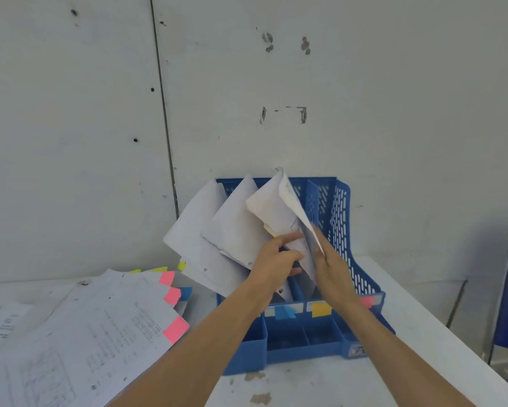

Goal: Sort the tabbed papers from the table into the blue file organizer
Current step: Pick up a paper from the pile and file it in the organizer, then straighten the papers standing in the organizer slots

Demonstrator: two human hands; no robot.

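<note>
The slotted blue plastic file organizer holds plain white paper sheets. Its front rail carries a blue label, a yellow label and a pink label. Toward the left edge of the white tabletop, black-printed white papers bear pink tabs, yellow tabs and a blue tab.

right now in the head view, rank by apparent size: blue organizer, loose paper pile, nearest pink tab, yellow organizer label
1. blue organizer and paper pile: too close to rank
2. pink tab
3. yellow label
</note>
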